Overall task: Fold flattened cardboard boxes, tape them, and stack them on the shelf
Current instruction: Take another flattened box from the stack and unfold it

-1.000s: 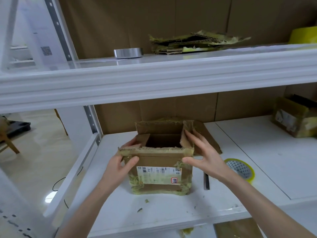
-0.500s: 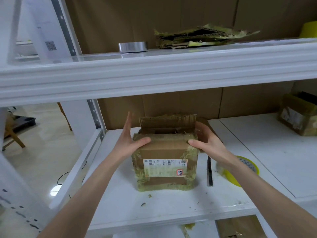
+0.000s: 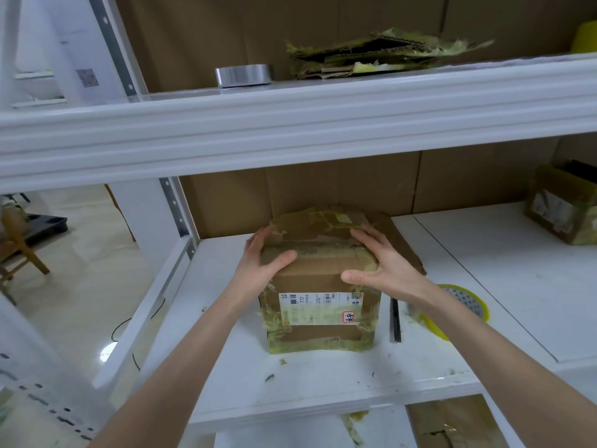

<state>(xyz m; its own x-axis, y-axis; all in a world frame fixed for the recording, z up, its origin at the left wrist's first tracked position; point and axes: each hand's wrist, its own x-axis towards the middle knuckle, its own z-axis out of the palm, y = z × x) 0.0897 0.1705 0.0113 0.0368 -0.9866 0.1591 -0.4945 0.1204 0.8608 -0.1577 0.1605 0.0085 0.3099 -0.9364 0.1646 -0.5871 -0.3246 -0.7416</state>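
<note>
We press down the top flaps of the cardboard box [image 3: 319, 286], which stands on the lower shelf [image 3: 226, 392] toward its left end. Our left hand [image 3: 261, 266] cups its top left corner and our right hand [image 3: 384, 266] lies flat, fingers [image 3: 361, 236] straight, gripping nothing. The flap seam runs left to right, and the yellow tape roll [image 3: 468, 305] lies right of the box, nearer our right hand.

You have two assembled cardboard boxes in front of you: the labelled box [image 3: 323, 286] and the far-right box [image 3: 562, 208]. You have two tape rolls, a silver roll [image 3: 244, 76] above and a yellow roll [image 3: 465, 302] below. There is one flattened cardboard sheet [image 3: 403, 247], one ragged cardboard pile [image 3: 371, 53] and one thin black tool [image 3: 394, 321].
</note>
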